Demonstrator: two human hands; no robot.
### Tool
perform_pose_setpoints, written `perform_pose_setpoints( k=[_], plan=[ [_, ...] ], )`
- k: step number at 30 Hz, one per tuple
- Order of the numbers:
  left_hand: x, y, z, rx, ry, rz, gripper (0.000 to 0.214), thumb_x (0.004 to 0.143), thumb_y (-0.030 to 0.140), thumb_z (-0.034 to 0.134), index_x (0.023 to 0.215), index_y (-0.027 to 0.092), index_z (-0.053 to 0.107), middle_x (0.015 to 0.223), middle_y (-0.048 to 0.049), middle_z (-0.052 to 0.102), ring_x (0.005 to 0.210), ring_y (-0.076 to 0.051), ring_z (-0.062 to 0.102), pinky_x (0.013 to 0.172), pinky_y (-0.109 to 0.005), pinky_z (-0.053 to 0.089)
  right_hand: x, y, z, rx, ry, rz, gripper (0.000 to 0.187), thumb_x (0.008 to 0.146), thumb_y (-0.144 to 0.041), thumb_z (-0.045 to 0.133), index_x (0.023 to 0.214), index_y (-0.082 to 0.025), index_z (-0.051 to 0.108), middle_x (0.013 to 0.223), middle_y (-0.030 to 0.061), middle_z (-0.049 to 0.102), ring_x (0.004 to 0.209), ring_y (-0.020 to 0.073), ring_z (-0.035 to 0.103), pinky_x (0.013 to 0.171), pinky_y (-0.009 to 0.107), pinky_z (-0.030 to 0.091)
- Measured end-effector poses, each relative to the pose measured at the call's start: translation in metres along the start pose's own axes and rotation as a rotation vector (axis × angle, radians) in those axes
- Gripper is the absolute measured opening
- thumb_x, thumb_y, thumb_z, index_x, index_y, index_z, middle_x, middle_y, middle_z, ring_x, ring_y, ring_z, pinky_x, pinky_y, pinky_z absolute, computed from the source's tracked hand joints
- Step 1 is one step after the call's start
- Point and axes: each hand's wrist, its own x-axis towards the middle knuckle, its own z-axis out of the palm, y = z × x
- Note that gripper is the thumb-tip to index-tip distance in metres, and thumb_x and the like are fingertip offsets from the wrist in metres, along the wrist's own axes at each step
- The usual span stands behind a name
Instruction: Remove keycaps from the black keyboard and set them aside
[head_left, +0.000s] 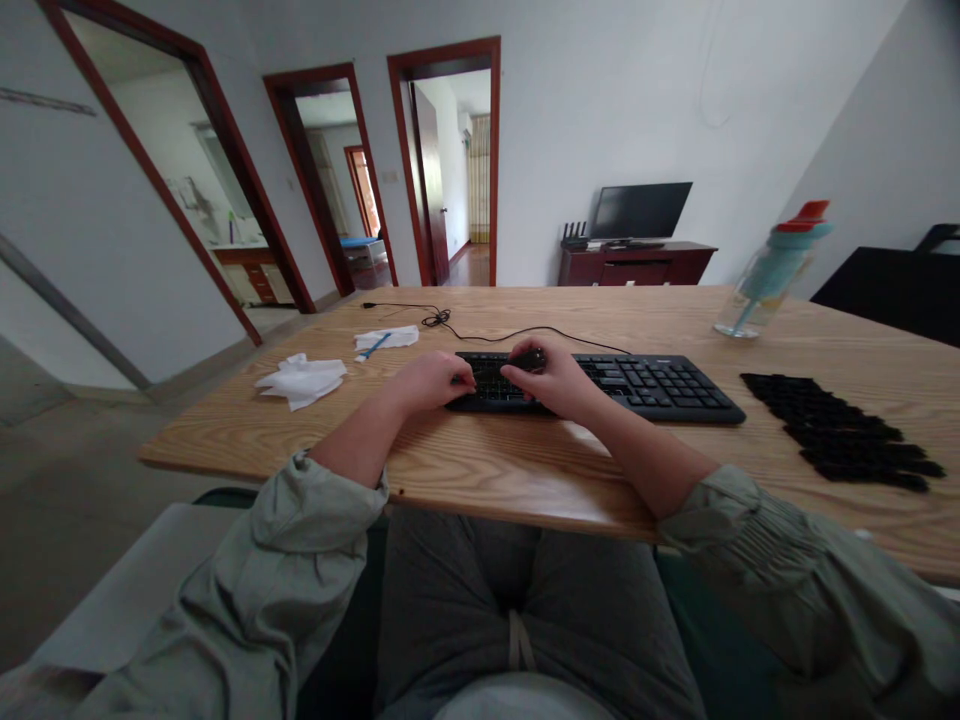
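Note:
A black keyboard (645, 385) lies on the wooden table (525, 470) in front of me, its cable running back to the left. My left hand (431, 382) rests at the keyboard's left end with fingers curled, their tips against the left edge keys. My right hand (547, 380) lies over the left part of the keyboard, fingers bent around a small dark thing (529, 358), possibly a keycap or a tool; I cannot make it out. Many loose black keycaps (832, 430) are spread on the table to the right.
A crumpled white tissue (304, 378) and a white wipe with a blue stick (384, 340) lie at the left. A teal bottle with a red lid (772, 270) stands at the back right. A dark chair or table (892, 285) is at far right. Doorways open behind.

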Motion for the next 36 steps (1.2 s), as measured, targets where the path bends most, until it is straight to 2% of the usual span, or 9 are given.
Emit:
perform_pose_setpoints(
  k=[3,6,10,13,16,21,27,32,36],
  plan=[
    [0.005,-0.001,-0.002,-0.006,0.149,-0.024,0.028,0.079,0.045,0.065,0.088,0.018,0.066,0.085,-0.0034,0.068,0.075,-0.017,0.059,0.066,-0.026,0.041,0.003,0.001,-0.003,-0.009,0.01,-0.025,0.034,0.075,-0.043,0.068,0.097,-0.02,0.057,0.08,-0.0005,0.06,0.05,0.0095,0.052,0.044,0.024,0.043],
    [0.016,0.002,0.0,0.006,0.248,0.025,0.04,0.075,0.051,0.067,0.096,0.017,0.062,0.093,-0.0057,0.067,0.082,-0.019,0.059,0.069,-0.028,0.042,0.005,0.001,-0.004,-0.026,0.005,-0.065,0.032,0.076,-0.041,0.069,0.097,-0.019,0.059,0.083,0.0009,0.062,0.053,0.0096,0.054,0.047,0.024,0.045],
    [0.036,0.009,0.007,0.06,0.13,0.058,0.031,0.079,0.048,0.061,0.089,0.018,0.064,0.089,-0.0066,0.068,0.083,-0.02,0.061,0.071,-0.029,0.043,0.008,0.004,-0.004,-0.057,0.024,-0.111,0.03,0.076,-0.038,0.069,0.096,-0.018,0.06,0.086,0.0028,0.064,0.063,0.0115,0.056,0.057,0.026,0.049],
    [0.046,0.01,0.012,0.116,0.077,0.029,0.026,0.083,0.04,0.055,0.096,0.02,0.064,0.094,-0.0075,0.07,0.086,-0.022,0.063,0.071,-0.03,0.043,0.01,0.007,-0.005,-0.097,0.049,-0.131,0.031,0.076,-0.038,0.068,0.099,-0.017,0.061,0.09,0.0039,0.065,0.071,0.0132,0.058,0.066,0.029,0.05],
    [0.051,0.005,0.017,0.128,0.086,-0.036,0.026,0.084,0.032,0.053,0.106,0.021,0.062,0.101,-0.0075,0.071,0.092,-0.023,0.065,0.074,-0.03,0.045,0.011,0.012,-0.007,-0.159,0.085,-0.124,0.035,0.078,-0.037,0.066,0.105,-0.016,0.06,0.094,0.0053,0.066,0.074,0.0139,0.058,0.069,0.029,0.049],
    [0.051,-0.005,0.024,0.029,0.135,-0.091,0.028,0.088,0.033,0.049,0.111,0.021,0.06,0.106,-0.0085,0.07,0.096,-0.024,0.065,0.078,-0.031,0.047,0.009,0.018,-0.008,-0.36,0.026,-0.065,0.033,0.081,-0.033,0.062,0.11,-0.016,0.063,0.079,0.0021,0.065,0.065,0.0133,0.056,0.061,0.026,0.043],
    [0.048,0.002,0.024,-0.021,0.154,-0.142,0.019,0.086,0.03,0.051,0.101,0.021,0.059,0.097,-0.0075,0.07,0.088,-0.021,0.064,0.072,-0.029,0.045,0.009,0.017,0.003,-0.547,-0.098,-0.075,0.019,0.086,-0.03,0.058,0.092,-0.018,0.071,0.077,0.0027,0.069,0.065,0.0127,0.057,0.061,0.024,0.04],
    [0.049,0.001,0.025,-0.073,0.174,-0.136,0.018,0.083,0.031,0.054,0.096,0.02,0.059,0.094,-0.0078,0.07,0.086,-0.022,0.063,0.07,-0.03,0.045,0.021,0.014,0.021,-0.734,-0.181,-0.17,0.023,0.089,-0.032,0.056,0.096,-0.021,0.075,0.092,0.0059,0.073,0.078,0.0162,0.063,0.072,0.026,0.043],
    [0.05,-0.007,0.029,-0.187,0.21,-0.173,0.02,0.082,0.033,0.055,0.094,0.019,0.061,0.09,-0.0064,0.069,0.082,-0.021,0.062,0.071,-0.03,0.045,0.03,0.014,0.028,-0.838,-0.194,-0.169,0.027,0.092,-0.036,0.053,0.098,-0.023,0.076,0.096,0.0063,0.074,0.085,0.0193,0.066,0.076,0.028,0.045]
  ],
)
